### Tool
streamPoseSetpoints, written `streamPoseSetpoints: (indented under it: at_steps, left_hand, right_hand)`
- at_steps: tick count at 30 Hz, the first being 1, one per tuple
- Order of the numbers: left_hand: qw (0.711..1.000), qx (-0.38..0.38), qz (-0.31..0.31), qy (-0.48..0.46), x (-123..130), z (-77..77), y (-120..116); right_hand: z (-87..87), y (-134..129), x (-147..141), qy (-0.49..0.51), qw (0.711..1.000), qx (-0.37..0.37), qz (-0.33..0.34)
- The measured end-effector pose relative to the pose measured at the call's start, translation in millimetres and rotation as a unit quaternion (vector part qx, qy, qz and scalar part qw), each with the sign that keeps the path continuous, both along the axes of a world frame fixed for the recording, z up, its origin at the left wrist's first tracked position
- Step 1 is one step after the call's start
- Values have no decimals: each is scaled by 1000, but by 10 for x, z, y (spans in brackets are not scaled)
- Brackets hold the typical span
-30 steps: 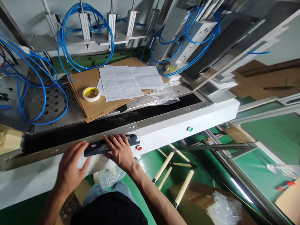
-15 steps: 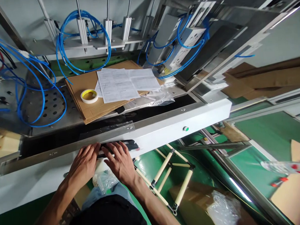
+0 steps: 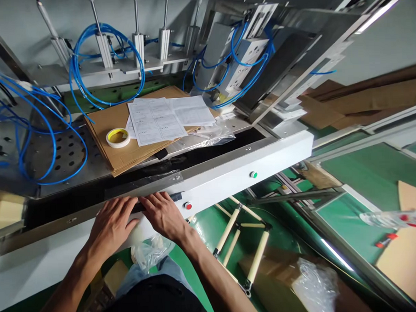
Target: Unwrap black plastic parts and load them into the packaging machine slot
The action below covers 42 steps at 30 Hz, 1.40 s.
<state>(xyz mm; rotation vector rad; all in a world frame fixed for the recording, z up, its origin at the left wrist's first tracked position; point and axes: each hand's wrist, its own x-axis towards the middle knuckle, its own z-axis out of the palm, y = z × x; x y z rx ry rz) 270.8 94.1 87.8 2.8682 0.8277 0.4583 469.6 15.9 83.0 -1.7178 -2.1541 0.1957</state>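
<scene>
A black flat piece point(image 3: 177, 196) lies at the front edge of the machine, mostly covered by my fingers; its exact kind does not show. My right hand point(image 3: 163, 215) is closed over it, fingertips at the upper side and thumb hidden. From the left, my left hand point(image 3: 114, 224) grips the same piece near its left end, fingers together and thumb pointing right below. Just behind both hands runs the metal ledge point(image 3: 215, 167), with clear film point(image 3: 143, 181) on it. A red button point(image 3: 187, 206) sits right of my right hand.
Behind the ledge, cardboard sheets point(image 3: 101, 133) carry printed papers point(image 3: 156, 121) and a tape roll point(image 3: 118, 138). Blue air hoses point(image 3: 75, 74) hang around cylinders. A green button point(image 3: 253, 174) is on the white front. Below right stand a tube frame point(image 3: 228, 226) and a plastic bag point(image 3: 315, 284).
The black piece has tilted, so less of its face shows, and the red button has come into sight. My hands stay on the piece. The whole view has shifted slightly.
</scene>
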Motion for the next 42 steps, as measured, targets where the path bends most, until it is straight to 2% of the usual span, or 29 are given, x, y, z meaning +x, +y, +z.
streamPoseSetpoints:
  at_steps: [3,7,13,17,23,28,31,33,35,38,40,42]
  left_hand:
    - [1000,-5,-13,10,41,-78,11]
    - [1000,-23,1,15,108,-171,144]
    - [995,-100,-11,-2,185,-222,348]
    - [995,-97,-9,0,198,-244,349]
    - [1000,-15,-10,24,160,-251,333]
    - [999,1,-35,22,85,-293,321]
    - [998,3,-70,-5,36,-289,286]
    - [996,-9,-80,-36,6,-265,261]
    - [995,-43,-67,-60,-22,-231,233]
    - [984,-167,-23,-58,-64,-186,151]
    - [957,-285,-1,-53,-94,-190,47]
    - [922,-380,31,-68,-135,-252,-93]
  right_hand:
    - [82,99,40,-7,1000,-20,-4]
    - [163,270,104,-29,999,-40,8]
    - [103,450,142,-48,998,-44,11]
    - [30,447,119,-51,998,-36,-10]
    - [-50,421,87,-24,998,-25,-50]
    - [-190,179,-42,22,991,73,-108]
    - [-364,-140,-223,101,968,134,-188]
    - [-489,-344,-360,196,935,144,-257]
    - [-586,-481,-482,315,891,112,-308]
    - [-645,-531,-613,455,835,27,-308]
    - [-634,-504,-672,498,817,2,-292]
    - [-604,-481,-726,536,791,10,-296]
